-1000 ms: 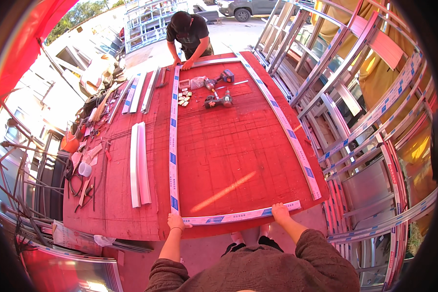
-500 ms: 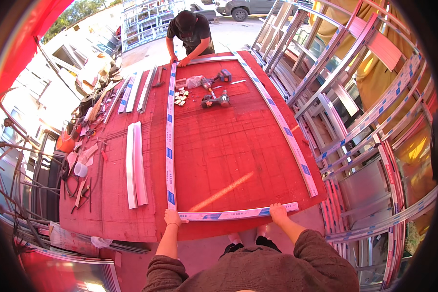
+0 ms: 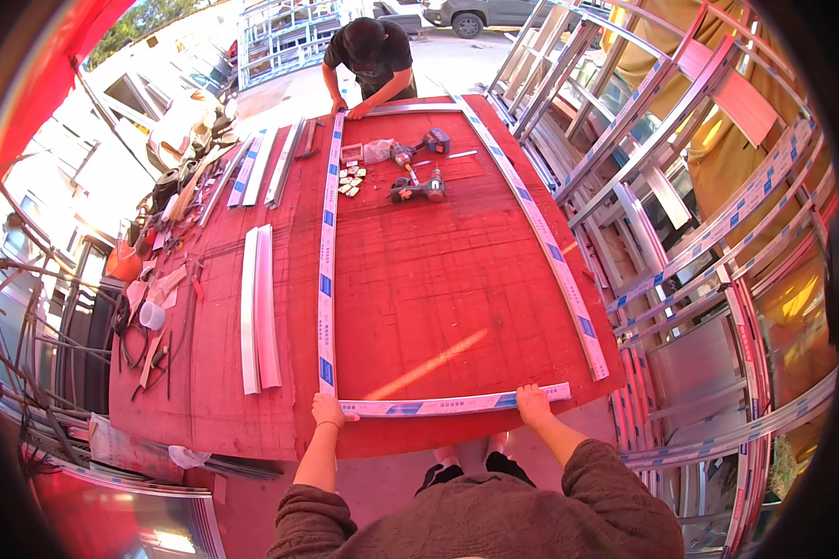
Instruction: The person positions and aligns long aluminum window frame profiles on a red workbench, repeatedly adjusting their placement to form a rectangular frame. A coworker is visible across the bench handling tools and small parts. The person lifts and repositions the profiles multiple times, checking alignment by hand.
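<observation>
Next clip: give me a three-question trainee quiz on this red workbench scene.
1. True or false: both of the wearer's hands rest on the short profile at the near edge.
2. Which lies left of the long left profile? A) two drills B) a pair of white strips
3. What stands at the far end of the table?

Key: 1 true: left hand, right hand. 2 B. 3 Another person.

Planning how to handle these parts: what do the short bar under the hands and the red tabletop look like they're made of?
Short bar: probably extruded aluminium, white or silvery, under protective film with blue patches; it looks thin, straight and sharp-edged. The left hand and right hand rest on its ends.

Red tabletop: likely painted or film-faced plywood; flat, matte, with faint scuffs and grid lines. Hard to confirm from this view.
</observation>
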Motion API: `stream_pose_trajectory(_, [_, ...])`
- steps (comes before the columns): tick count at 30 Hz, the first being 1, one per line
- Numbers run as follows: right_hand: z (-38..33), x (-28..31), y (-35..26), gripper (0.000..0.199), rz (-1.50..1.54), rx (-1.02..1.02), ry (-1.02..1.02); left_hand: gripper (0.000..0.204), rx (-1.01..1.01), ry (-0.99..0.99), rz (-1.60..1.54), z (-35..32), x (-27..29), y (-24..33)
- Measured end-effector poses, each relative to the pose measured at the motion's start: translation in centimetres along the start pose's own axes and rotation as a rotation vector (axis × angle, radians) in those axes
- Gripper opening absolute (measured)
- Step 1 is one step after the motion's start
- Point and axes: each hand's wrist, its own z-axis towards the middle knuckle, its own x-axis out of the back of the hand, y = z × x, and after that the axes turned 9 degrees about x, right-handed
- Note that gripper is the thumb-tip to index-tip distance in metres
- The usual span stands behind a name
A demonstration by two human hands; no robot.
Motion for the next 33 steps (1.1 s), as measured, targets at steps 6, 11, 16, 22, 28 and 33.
stream_pose_trajectory(6, [0.7,0.4,0.3,0.012,0.018,0.001,-0.013,0.117,0.001,0.05,-0.019,0.0,-0.7,-0.1])
stream_pose_trajectory(11, [1.7,0.6,0.6,0.011,0.005,-0.015,0.04,0.113,0.022,0.088,-0.03,-0.1,-0.9,0.0])
stream_pose_trajectory(16, [2.5,0.3,0.7,0.01,-0.023,-0.021,0.037,0.113,0.023,0.096,0.012,0.0,-1.1,0.1])
stream_pose_trajectory(22, [2.6,0.2,1.0,0.012,0.041,-0.025,-0.02,0.114,0.036,0.075,0.011,-0.1,-1.0,0.2])
stream_pose_trajectory(28, [2.6,0.4,0.9,0.01,0.019,-0.021,0.023,0.117,0.021,0.073,0.01,-0.5,-0.9,0.1])
stream_pose_trajectory(33, [2.6,0.5,1.0,0.01,0.051,-0.022,0.003,0.116,0.022,0.079,0.0,-0.6,-1.0,0.0])
